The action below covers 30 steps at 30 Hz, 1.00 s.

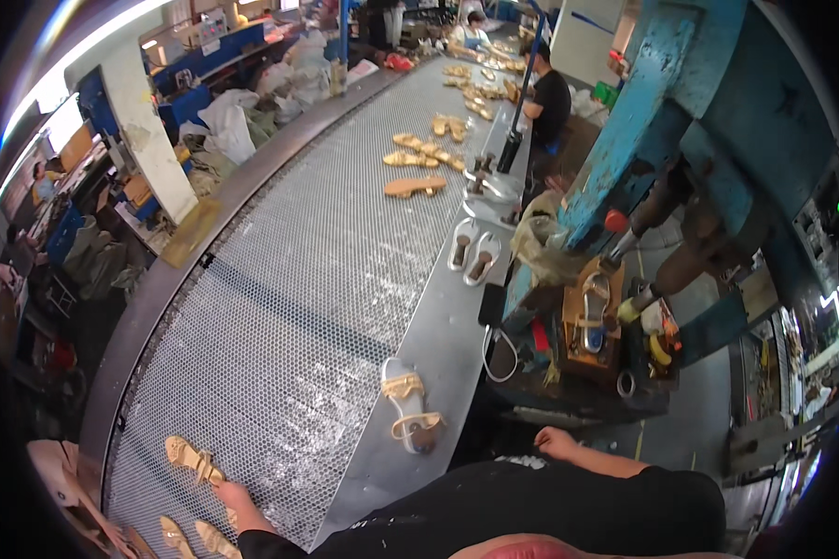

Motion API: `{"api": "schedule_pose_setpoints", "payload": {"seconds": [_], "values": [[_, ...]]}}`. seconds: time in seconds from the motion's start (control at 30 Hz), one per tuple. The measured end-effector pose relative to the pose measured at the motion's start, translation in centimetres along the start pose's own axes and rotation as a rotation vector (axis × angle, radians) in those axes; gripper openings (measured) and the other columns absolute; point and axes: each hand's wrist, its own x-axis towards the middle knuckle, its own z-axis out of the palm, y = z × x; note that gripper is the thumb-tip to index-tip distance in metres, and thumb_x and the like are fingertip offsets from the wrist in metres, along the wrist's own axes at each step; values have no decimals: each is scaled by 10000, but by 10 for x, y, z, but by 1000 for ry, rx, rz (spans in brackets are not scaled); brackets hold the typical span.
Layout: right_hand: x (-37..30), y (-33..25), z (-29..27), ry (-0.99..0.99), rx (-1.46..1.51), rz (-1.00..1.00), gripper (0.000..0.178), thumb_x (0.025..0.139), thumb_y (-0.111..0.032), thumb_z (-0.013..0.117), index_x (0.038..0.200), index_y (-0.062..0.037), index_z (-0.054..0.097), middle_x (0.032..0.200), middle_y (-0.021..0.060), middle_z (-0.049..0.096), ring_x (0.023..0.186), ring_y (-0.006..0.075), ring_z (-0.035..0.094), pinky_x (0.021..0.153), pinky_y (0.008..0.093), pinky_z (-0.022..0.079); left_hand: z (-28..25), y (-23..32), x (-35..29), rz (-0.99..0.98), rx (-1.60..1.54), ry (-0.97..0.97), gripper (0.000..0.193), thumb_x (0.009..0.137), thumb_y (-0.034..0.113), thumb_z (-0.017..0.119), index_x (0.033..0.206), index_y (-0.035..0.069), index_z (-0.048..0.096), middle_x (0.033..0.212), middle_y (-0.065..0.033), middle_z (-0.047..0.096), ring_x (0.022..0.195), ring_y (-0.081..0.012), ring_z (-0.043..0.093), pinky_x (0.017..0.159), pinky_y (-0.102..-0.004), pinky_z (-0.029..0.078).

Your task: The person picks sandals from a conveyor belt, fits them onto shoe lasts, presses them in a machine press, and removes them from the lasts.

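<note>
My left hand reaches over the mesh conveyor belt at the lower left, its fingers closed on the end of a tan strappy sandal. More tan sandals lie just below that hand, partly cut off by the frame. A sandal on a silver shoe last rests on the metal ledge in front of me. Over by the machine's base, my right hand is held close to my body, fingers curled in, with nothing visible in it.
A blue press machine stands on the right, a silver last beneath its arm. Bare silver lasts sit on the ledge. Farther up the belt lie several tan sandals. A co-worker in black sits beside it.
</note>
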Motion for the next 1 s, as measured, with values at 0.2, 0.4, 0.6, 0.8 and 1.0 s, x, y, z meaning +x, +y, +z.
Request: {"api": "schedule_pose_setpoints", "payload": {"seconds": [0.2,0.4,0.6,0.8,1.0], "values": [[20,-86,-4,-327,-64,-185,459,842,-58,577,1264,-16,402,1163,157,599,1035,245,606,866,372,496,16,10,-30,231,-137,155,565,793,29,584,1337,-11,438,1309,-276,468,1198,-399,471,1038,-408,383],[12,-117,21,-229,-61,-257,456,876,-61,557,1291,-9,378,1182,172,579,1059,271,597,898,399,490,-16,54,-93,271,-450,-29,703,705,18,700,1350,0,421,1323,-240,463,1194,-398,470,1037,-415,375],[14,-145,83,-186,181,-417,543,824,-83,603,1295,-16,340,1166,135,612,1020,240,628,877,349,495,-23,76,-90,88,-726,148,587,730,120,698,1275,9,509,1256,-223,519,1176,-385,490,992,-466,401],[24,-193,182,-109,-19,-636,882,721,-327,761,1392,-67,251,1406,203,386,1290,362,401,1061,431,341,-28,111,-55,-455,-431,142,609,757,468,684,1146,16,558,1202,-226,521,1089,-387,523,915,-482,443],[54,-195,248,218,54,-685,943,625,-359,828,1357,-92,297,1395,170,345,1328,328,329,1079,458,305,-8,121,-82,25,-362,335,505,787,356,672,1106,-8,528,1128,-195,500,1062,-375,490,892,-484,430]]}}
